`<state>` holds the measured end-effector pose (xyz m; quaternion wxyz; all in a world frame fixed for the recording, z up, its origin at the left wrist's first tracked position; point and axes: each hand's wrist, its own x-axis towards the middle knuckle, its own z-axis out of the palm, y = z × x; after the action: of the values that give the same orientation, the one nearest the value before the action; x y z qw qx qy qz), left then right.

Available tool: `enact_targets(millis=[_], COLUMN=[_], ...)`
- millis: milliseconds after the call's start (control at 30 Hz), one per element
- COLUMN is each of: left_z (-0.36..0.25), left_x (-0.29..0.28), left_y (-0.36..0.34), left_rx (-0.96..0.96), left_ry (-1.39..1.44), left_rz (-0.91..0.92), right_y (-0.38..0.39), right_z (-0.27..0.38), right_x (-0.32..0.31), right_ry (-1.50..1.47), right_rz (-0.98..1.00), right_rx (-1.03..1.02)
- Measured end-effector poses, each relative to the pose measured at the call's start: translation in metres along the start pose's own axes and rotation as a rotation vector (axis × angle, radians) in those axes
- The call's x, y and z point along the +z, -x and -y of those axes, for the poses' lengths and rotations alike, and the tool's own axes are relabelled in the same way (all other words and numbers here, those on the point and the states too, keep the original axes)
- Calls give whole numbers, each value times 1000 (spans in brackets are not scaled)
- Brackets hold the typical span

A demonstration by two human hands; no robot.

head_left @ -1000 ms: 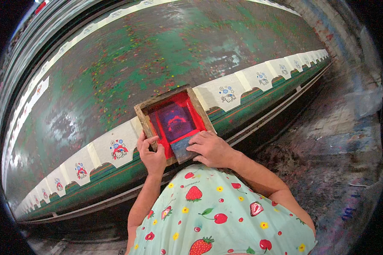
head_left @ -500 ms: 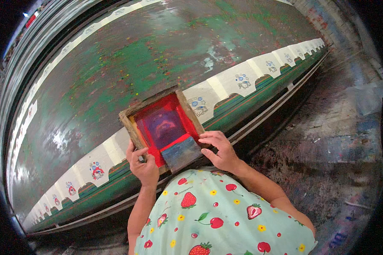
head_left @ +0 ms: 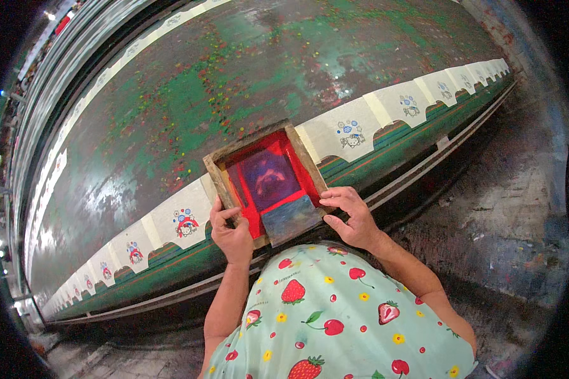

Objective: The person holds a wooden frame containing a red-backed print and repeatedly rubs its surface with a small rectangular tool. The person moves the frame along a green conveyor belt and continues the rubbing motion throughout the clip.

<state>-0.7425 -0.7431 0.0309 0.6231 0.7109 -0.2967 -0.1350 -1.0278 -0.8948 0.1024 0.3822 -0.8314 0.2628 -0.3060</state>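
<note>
A square wooden screen frame (head_left: 306, 161), red ink around its purple middle, lies over a row of white cut pieces on the long table. A blue-grey flat blade (head_left: 287, 221) rests inside its near end, overhanging the edge. My left hand (head_left: 232, 234) grips the frame's lower left side, fingers curled. My right hand (head_left: 351, 215) holds the lower right side, fingertips over the wood and thumb below. Printed pieces left of the frame (head_left: 186, 222) carry red and blue figures; those to the right (head_left: 351, 134) show blue and grey outlines, with no red.
The long green-and-grey paint-spattered table (head_left: 246, 69) curves across the view, with a second white row (head_left: 98, 76) along its far edge. A rail (head_left: 423, 163) runs along the near edge. A stained floor (head_left: 499, 252) lies at the right. My patterned apron fills the bottom.
My right hand has moved from the blade onto the frame's right side. The view swung slightly and back. My left hand stays on the frame's left side.
</note>
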Motion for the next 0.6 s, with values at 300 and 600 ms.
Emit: enact_targets(millis=[300,600], left_z=[3,11], left_x=[-4,-5], left_y=[-1,1], left_rx=[-5,-32], left_ry=[-92,7], left_rz=[-10,2], right_y=[0,-7], right_z=[-6,4], right_x=[-6,-8], right_ry=[-43,25], right_rz=[46,28], right_rx=[-22,-65])
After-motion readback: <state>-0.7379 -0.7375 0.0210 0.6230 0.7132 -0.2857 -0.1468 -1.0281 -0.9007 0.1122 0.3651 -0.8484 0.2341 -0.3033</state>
